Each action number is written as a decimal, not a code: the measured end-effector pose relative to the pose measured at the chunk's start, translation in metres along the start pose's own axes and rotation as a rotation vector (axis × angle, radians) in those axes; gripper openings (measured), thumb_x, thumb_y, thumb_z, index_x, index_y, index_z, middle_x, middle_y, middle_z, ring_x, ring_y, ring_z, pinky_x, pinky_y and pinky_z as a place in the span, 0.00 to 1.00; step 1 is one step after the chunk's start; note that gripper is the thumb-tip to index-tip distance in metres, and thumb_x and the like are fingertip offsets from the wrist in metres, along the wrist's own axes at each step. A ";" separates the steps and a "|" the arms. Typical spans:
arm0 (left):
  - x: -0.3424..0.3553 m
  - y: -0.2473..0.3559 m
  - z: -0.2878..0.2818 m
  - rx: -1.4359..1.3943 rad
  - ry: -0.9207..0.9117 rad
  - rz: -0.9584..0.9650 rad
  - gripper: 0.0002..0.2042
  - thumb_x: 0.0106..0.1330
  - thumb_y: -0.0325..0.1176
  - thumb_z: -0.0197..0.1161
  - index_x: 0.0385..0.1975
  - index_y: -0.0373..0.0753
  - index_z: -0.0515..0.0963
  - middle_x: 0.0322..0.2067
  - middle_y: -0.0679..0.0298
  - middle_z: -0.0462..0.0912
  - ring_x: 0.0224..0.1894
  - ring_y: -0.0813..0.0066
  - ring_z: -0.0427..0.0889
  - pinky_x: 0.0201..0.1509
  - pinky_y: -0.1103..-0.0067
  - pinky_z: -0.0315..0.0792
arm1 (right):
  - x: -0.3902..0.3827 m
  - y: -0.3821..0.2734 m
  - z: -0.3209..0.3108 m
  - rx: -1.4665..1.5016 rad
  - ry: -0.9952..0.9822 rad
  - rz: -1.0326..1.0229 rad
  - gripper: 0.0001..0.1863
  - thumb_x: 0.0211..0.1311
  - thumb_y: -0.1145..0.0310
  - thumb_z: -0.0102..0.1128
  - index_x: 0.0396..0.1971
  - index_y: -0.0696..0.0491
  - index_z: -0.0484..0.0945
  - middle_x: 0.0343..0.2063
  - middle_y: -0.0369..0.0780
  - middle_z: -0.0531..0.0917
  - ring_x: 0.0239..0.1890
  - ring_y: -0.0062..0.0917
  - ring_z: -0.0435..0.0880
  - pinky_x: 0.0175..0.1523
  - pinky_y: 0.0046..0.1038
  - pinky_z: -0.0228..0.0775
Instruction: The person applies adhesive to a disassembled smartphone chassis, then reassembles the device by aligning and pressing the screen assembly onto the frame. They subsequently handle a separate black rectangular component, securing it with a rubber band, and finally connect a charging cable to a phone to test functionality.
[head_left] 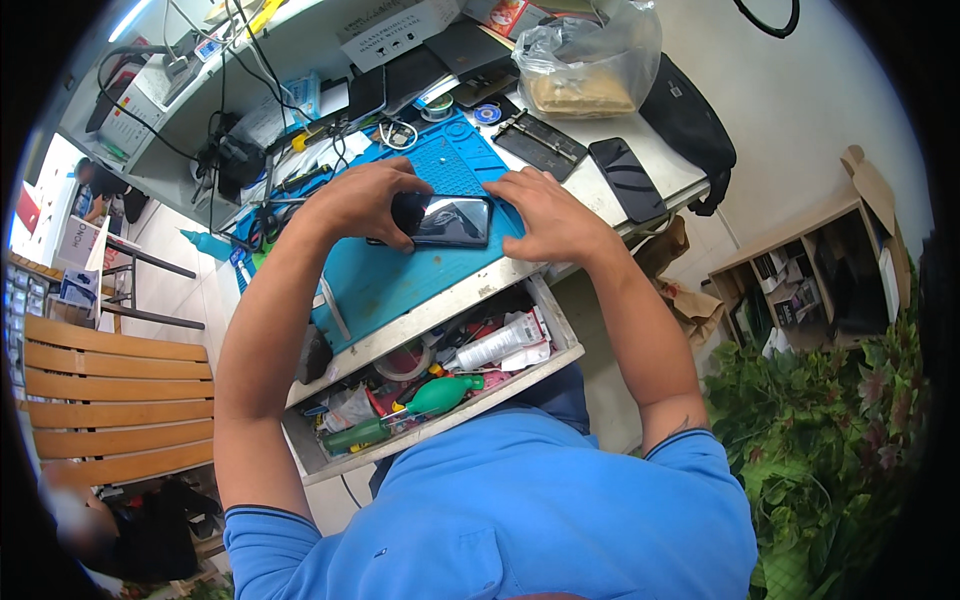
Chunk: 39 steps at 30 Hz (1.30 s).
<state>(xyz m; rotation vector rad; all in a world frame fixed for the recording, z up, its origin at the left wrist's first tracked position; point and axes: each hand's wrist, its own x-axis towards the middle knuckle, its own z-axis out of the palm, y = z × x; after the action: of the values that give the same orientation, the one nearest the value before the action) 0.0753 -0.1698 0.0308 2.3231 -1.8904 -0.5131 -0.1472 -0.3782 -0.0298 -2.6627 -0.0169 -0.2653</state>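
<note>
A smartphone (455, 222) with a dark, reflective screen lies lengthwise on a blue work mat (400, 285). My left hand (368, 205) grips its left end, thumb at the near edge and fingers at the far edge. Just past its right end is my right hand (555, 218), fingers apart and thumb spread, holding nothing. It seems to rest on the mat, and a small gap shows between it and the phone. Farther right on the white bench, a second dark phone (628, 180) lies beside a dark, opened phone part (540, 145).
An open drawer (440, 445) under the bench edge holds a green blower bulb (445, 395), a white tube (500, 340) and tape. Cables and tools clutter the left. A plastic bag (585, 65) and black pouch (690, 130) sit far right. A slatted bench (120, 400) stands left.
</note>
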 end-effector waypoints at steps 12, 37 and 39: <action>0.000 -0.002 -0.002 -0.027 -0.007 -0.014 0.43 0.36 0.39 0.89 0.62 0.43 0.86 0.52 0.60 0.83 0.56 0.58 0.84 0.62 0.66 0.79 | 0.005 0.006 0.003 0.012 -0.019 0.005 0.32 0.54 0.74 0.59 0.64 0.58 0.80 0.55 0.47 0.84 0.65 0.42 0.77 0.71 0.44 0.67; -0.036 -0.057 0.001 -0.117 0.000 -0.149 0.42 0.40 0.33 0.90 0.64 0.41 0.84 0.57 0.59 0.84 0.57 0.58 0.85 0.63 0.65 0.80 | 0.039 -0.049 -0.017 -0.154 -0.166 0.209 0.40 0.42 0.50 0.90 0.54 0.60 0.89 0.57 0.46 0.86 0.63 0.43 0.81 0.70 0.41 0.70; -0.036 -0.059 0.003 -0.182 0.007 -0.145 0.41 0.41 0.30 0.89 0.64 0.40 0.84 0.55 0.60 0.85 0.56 0.59 0.85 0.63 0.67 0.81 | 0.041 -0.046 -0.014 -0.139 -0.152 0.192 0.41 0.41 0.50 0.90 0.54 0.61 0.89 0.57 0.47 0.86 0.62 0.43 0.82 0.70 0.42 0.70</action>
<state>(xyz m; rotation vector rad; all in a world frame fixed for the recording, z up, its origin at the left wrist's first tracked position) 0.1233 -0.1212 0.0178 2.3484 -1.6051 -0.6610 -0.1118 -0.3447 0.0107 -2.7917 0.2151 -0.0009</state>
